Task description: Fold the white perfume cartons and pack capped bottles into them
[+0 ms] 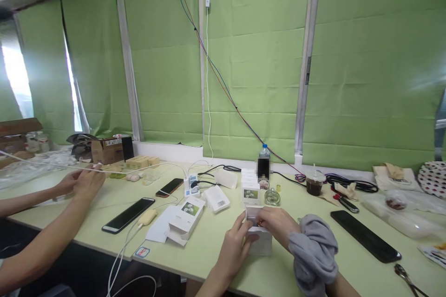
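A small white box (260,244) is held at the table's front edge. My left hand (234,244) is closed around its left side. My right hand (277,223) is also closed on the box, its bent fingers at the upper end; whether they pinch something inside cannot be seen. A grey fabric scrunchie (313,253) circles my right wrist. Just beyond my hands is a round clear glass bottle (272,196), with a small yellow cap (278,188) near it. White boxes with a flower picture (251,195) stand in a row behind, and another printed box (187,217) lies left, its flap out.
On the left, another person's hands (85,181) work over the table. Phones (128,215) and a power strip (191,185) with cables lie between us. To the right are an iced drink cup (314,183), a black phone (365,235) and plastic bags (400,216).
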A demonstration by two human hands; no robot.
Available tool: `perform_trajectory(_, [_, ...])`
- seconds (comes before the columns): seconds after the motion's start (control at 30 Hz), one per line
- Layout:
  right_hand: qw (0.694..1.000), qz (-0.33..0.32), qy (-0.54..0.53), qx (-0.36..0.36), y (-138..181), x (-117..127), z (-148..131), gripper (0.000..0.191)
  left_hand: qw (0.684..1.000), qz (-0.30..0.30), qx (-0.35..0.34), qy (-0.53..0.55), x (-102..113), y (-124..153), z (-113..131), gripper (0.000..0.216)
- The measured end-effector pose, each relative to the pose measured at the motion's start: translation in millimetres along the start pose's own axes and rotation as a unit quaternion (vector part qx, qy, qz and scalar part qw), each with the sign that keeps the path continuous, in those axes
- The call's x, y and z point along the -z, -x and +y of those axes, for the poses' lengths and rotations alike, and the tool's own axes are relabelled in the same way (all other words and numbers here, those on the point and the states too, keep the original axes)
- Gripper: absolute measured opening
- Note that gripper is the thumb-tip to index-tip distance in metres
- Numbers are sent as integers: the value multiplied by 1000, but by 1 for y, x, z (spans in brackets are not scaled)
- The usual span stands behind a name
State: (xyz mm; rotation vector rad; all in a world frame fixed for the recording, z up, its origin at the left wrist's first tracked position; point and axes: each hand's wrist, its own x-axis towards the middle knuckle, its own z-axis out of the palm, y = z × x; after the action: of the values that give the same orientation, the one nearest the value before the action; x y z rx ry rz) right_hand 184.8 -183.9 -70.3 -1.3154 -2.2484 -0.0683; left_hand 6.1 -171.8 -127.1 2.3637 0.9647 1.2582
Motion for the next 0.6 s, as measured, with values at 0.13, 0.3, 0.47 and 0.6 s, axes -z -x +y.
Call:
perform_trajectory(0.13, [1000,-9,-12,18,-2,4,-1,29,999,1,-1,38,-5,3,-7,45])
perform_trajectory(0.3, [998,37,-50,5,8,6,9,30,993,32,28,109,-14,7,-17,56])
perform_trajectory(0.47, [991,85,-87,-49,20,3,17,26,995,25,7,97,-10,7,-17,37])
perform_trajectory(0.6, [985,104,-133,-45,21,-6,14,21,992,20,12,123,-6,5,-13,34])
